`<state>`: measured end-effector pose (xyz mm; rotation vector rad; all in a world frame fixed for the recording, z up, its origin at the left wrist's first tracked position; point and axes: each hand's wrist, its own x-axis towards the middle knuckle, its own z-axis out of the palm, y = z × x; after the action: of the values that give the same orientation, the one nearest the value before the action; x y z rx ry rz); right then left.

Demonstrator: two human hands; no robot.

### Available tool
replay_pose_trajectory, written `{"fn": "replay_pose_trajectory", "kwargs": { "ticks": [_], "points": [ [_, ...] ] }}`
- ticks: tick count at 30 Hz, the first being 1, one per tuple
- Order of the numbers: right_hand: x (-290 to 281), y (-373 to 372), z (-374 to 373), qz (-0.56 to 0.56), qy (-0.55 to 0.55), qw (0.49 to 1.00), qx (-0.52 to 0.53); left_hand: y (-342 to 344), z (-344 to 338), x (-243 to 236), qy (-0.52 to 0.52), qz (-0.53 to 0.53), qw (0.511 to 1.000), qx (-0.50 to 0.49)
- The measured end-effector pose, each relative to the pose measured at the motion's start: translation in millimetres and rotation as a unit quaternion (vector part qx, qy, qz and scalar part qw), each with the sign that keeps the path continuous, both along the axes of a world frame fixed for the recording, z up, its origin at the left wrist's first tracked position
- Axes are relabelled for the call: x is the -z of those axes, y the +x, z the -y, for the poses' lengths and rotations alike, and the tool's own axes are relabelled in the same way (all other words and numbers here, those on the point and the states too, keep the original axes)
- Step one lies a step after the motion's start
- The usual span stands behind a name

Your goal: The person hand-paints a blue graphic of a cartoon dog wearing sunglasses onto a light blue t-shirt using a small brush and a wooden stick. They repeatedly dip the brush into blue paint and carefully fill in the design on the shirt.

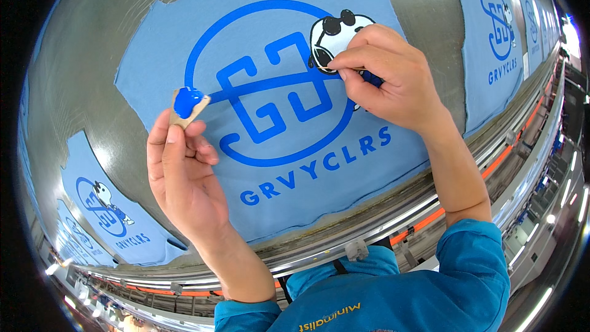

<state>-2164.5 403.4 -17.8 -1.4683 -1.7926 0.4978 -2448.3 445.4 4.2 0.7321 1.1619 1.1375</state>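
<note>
A light blue fabric panel (166,43) lies flat on the grey table, printed with a darker blue ring emblem (246,11), blue lettering and a white cartoon dog in black sunglasses (335,32). My left hand (190,178) pinches a small piece of cardboard (198,110) with a blob of wet-looking blue paint (186,102) on it, raised over the panel's left side. Between thumb and forefinger, my right hand (393,77) grips a thin stick (355,68). Its tip is by the dog's head, close to the ring line; whether it touches the cloth I cannot tell. That hand hides part of the dog's body.
More printed light blue panels lie along the table, one at the right (485,43) and one at the left (110,200). A metal rail (319,258) and an orange strip (424,220) run along the near edge, just before my body.
</note>
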Motion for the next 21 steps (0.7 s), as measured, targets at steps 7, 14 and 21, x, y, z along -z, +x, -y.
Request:
{"fn": "replay_pose_trajectory", "kwargs": {
  "ticks": [7, 14, 21],
  "points": [
    [0, 1, 2, 0.006, -0.003, 1.000, -0.001, 11, 9, -4, 0.008, -0.128, 0.985, 0.112],
    [-5, 1, 3, -0.008, -0.016, 1.000, -0.010, 19, 11, -11, -0.013, -0.176, 0.969, 0.172],
    [-14, -20, 16, -0.041, -0.015, 0.999, -0.022, 25, 13, -12, -0.015, -0.188, 0.961, 0.200]
  ]
}}
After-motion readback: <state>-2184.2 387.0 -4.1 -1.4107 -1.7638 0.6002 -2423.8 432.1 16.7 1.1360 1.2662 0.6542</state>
